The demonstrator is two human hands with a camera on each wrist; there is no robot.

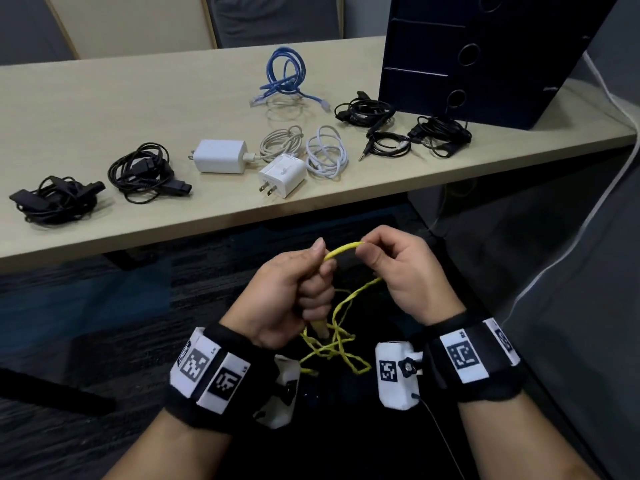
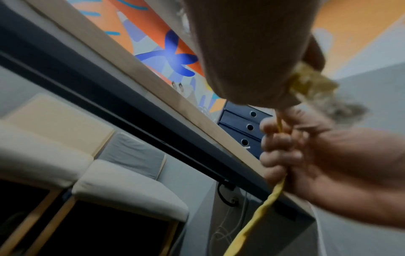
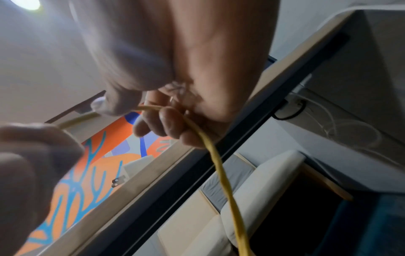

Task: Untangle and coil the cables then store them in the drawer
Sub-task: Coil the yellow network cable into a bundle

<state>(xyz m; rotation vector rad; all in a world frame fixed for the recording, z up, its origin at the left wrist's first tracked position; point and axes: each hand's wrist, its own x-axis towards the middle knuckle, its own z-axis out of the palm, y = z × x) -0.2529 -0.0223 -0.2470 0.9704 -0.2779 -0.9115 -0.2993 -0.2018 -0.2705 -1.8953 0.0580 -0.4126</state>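
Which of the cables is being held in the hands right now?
The yellow cable: the left hand and right hand both grip it below the table edge. Every other cable, like the blue cable, lies on the table.

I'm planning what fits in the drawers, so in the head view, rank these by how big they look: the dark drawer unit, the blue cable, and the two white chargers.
1. dark drawer unit
2. blue cable
3. the two white chargers, left and right: too alike to rank, and the right one lies nearer the camera.
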